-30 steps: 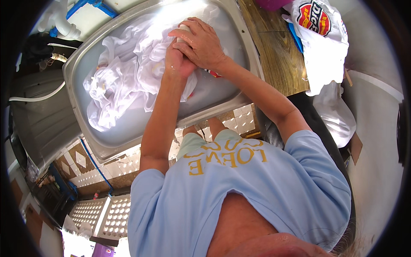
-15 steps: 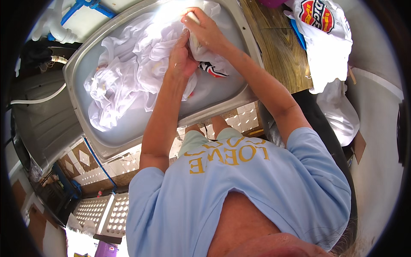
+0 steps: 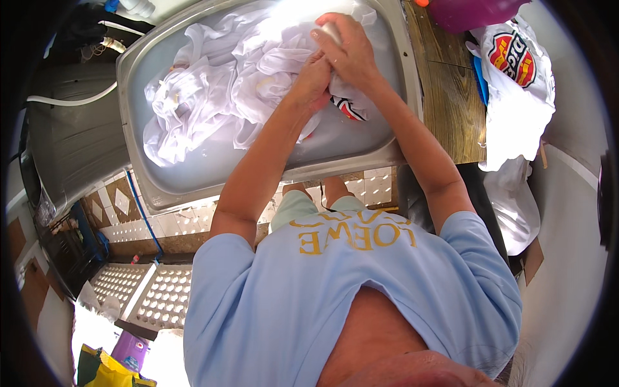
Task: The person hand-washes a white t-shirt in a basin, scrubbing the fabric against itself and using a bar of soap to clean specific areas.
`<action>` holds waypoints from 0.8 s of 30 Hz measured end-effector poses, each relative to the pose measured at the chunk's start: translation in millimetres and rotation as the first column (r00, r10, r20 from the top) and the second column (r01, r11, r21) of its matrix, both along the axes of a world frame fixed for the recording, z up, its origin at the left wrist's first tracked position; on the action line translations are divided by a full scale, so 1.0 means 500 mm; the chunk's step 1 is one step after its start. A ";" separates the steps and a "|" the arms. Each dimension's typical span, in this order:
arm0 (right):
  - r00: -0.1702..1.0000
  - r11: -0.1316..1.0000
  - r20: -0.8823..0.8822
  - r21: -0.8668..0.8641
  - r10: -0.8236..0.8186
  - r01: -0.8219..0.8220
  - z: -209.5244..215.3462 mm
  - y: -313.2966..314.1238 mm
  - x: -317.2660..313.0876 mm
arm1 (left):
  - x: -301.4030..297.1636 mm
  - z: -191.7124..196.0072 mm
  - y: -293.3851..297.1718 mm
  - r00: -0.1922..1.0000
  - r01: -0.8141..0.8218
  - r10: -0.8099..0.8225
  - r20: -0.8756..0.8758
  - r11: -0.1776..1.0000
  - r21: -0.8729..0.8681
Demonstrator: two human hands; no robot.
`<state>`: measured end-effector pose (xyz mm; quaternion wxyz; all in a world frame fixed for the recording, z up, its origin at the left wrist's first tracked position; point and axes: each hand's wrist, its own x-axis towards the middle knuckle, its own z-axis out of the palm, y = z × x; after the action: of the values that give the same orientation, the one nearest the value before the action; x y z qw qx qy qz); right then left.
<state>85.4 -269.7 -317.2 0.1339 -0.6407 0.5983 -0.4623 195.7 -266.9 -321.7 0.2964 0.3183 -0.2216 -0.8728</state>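
Both hands are over the large grey basin (image 3: 126,138), toward its right side. My right hand (image 3: 353,58) is closed around a small pale bar (image 3: 331,32) that looks like soap. Just below and left of it, my left hand (image 3: 311,82) curls against the right hand and grips a white garment. Most of that cloth is hidden by the hands, but a printed part (image 3: 350,108) in black, red and white hangs below them into cloudy water. More wet white clothes (image 3: 187,109) lie bunched across the basin's left and middle.
To the right is a wood-patterned surface (image 3: 454,97) with a purple container (image 3: 474,13) at its far end. A white printed cloth (image 3: 519,109) hangs over its right edge. A dark grey plastic lid or panel (image 3: 71,129) and a white hose (image 3: 71,102) are left of the basin.
The view has shifted, moving the basin rightward in the picture. My hands have come closer together and slightly nearer my body, still holding the bar and the garment.
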 end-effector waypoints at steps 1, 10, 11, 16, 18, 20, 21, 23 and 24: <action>0.949 0.979 0.305 0.203 -0.076 0.013 -0.017 -0.017 -0.031 | -0.005 0.002 0.006 0.998 0.053 -0.055 -0.013 0.994 -0.097; 0.980 0.994 -0.198 0.113 0.033 -0.011 0.055 0.027 -0.058 | 0.091 0.120 0.041 0.733 0.430 0.404 0.547 0.348 -0.833; 0.982 0.994 -0.182 0.108 0.045 -0.026 0.072 0.029 -0.050 | 0.124 0.109 0.034 0.674 0.411 0.542 0.503 0.290 -0.864; 0.946 0.921 -0.093 0.273 0.311 -0.277 0.087 -0.005 0.034 | 0.268 0.070 0.001 0.403 0.493 0.667 0.627 0.420 -0.762; 0.906 0.855 -0.162 0.429 0.390 -0.291 0.067 -0.012 0.076 | 0.289 0.031 -0.007 0.447 0.437 0.635 0.630 0.459 -0.773; 0.896 0.849 -0.174 0.433 0.409 -0.304 0.042 -0.028 0.070 | 0.286 0.056 -0.018 0.403 0.478 0.492 0.771 0.606 -0.636; 0.890 0.846 -0.181 0.435 0.418 -0.308 0.033 -0.034 0.065 | 0.285 0.065 -0.022 0.379 0.495 0.410 0.829 0.667 -0.556; 0.931 0.824 0.027 0.457 0.364 -0.335 0.041 -0.042 0.053 | 0.307 0.041 -0.026 0.561 0.294 0.421 0.713 0.704 -0.647; 0.935 0.813 0.130 0.466 0.329 -0.350 0.045 -0.045 0.046 | 0.318 0.032 -0.026 0.639 0.185 0.432 0.636 0.716 -0.673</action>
<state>108.6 -292.1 -294.9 0.3822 -0.6731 0.5673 -0.2812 354.7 -280.2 -305.4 0.3349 0.5353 -0.6055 -0.4844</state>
